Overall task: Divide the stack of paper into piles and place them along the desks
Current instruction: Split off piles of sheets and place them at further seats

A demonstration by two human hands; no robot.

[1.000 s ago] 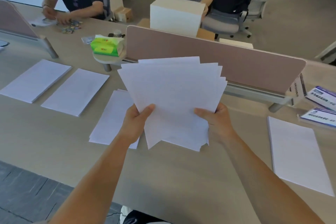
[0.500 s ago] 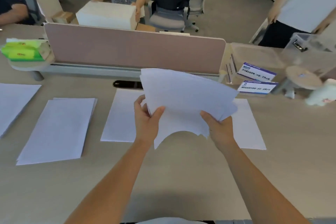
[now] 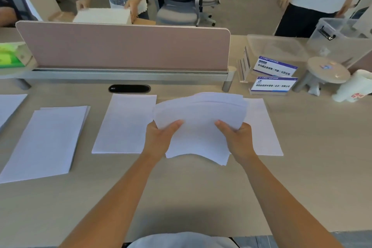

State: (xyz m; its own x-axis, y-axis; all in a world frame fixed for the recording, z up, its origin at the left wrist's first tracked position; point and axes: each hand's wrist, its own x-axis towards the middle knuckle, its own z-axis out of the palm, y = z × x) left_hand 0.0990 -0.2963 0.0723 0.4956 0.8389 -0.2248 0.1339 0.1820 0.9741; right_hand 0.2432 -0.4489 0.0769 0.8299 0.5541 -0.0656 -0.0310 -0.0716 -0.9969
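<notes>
Left hand (image 3: 159, 139), right hand (image 3: 237, 140) grip fanned paper stack (image 3: 199, 125) (edges splayed) over desk (image 3: 201, 197).

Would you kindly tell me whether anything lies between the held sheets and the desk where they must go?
Yes: the fanned sheets, held by the left hand and right hand, hang over a right pile already on the desk; a centre pile lies at their left edge. Nothing else intervenes.

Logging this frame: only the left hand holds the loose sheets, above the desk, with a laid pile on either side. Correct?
No. The head view shows both hands gripping the loose sheets: left hand at one edge, right hand at the other. The desk, left pile and right pile are as stated.
</notes>
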